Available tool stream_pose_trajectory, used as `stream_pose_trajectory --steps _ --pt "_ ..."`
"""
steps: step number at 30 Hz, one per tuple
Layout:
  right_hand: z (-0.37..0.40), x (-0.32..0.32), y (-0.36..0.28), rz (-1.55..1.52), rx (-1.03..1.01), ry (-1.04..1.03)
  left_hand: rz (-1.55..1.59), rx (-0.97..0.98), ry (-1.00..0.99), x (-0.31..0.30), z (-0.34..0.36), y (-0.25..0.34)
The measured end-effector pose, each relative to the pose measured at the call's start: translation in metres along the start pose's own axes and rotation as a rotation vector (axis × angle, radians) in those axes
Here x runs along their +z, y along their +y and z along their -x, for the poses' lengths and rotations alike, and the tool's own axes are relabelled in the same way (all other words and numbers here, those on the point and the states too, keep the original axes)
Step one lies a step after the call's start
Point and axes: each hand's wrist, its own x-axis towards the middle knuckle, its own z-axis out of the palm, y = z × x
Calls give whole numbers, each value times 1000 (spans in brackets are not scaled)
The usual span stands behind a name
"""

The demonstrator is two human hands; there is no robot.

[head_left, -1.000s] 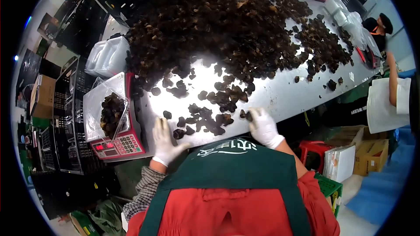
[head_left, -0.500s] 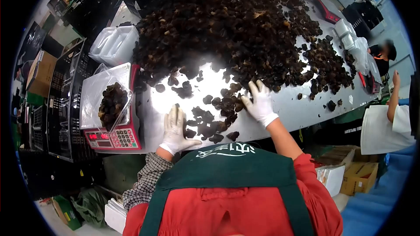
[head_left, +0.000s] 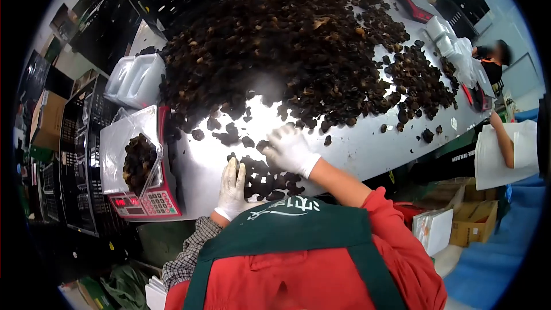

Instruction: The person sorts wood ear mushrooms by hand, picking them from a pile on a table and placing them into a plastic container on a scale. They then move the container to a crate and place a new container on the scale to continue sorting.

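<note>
Dark brown, crinkled pieces that look like wood ear mushrooms form a large pile point(head_left: 275, 51) on a metal table point(head_left: 356, 146). Near the front edge lies a small loose cluster of wood ear mushrooms point(head_left: 265, 186). Along this cluster's left side, my white-gloved left hand point(head_left: 232, 190) stands open, fingers stretched forward, a dark piece at their tips. My gloved right hand point(head_left: 291, 150) reaches over the cluster's far side, open, fingers spread and bent down onto the pieces. What lies under its palm is hidden.
At left, a red-and-white scale point(head_left: 155, 204) bears a clear plastic tray of mushrooms point(head_left: 139, 163). White trays point(head_left: 136, 80) are stacked behind it, beside black crates point(head_left: 80, 155). Another scale point(head_left: 414, 4) stands at the far right. A co-worker's arm point(head_left: 503, 140) shows at right.
My right hand has moved left, from the cluster's right side to over its far side. My left hand stays along the left side. The view has shifted slightly.
</note>
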Motion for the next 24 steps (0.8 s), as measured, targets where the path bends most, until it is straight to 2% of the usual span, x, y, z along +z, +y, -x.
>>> stream_pose_trajectory --steps 1,2,4,7,9,10,11,13,16,20,22,24 --pt "9 4 -12 -17 -74 -13 8 8 17 1 0 -1" --pt "17 14 -19 -205 -138 26 12 17 25 4 1 -3" --pt "33 6 -36 -271 -253 19 -16 15 4 4 3 -4" --pt "35 -10 -29 -390 -225 185 -17 12 -5 1 0 0" --pt "28 -6 3 -277 -115 325 -14 16 -16 -3 -2 2" --pt "21 -20 16 -318 -45 343 -8 14 -17 -4 -2 2" --pt "17 -17 33 -258 77 400 -2 12 -18 -4 -1 2" --pt "8 -15 65 -162 198 284 -1 10 -30 -4 -1 2" --pt "8 -5 74 83 166 177 -15 8 -60 -6 0 1" --pt "5 -3 80 -70 228 185 -8 -4 -77 -7 1 2" --pt "16 -23 74 -307 295 293 -7 -13 -81 -8 1 3" --pt "37 -46 79 -369 301 345 -7 -6 -69 -7 2 2"
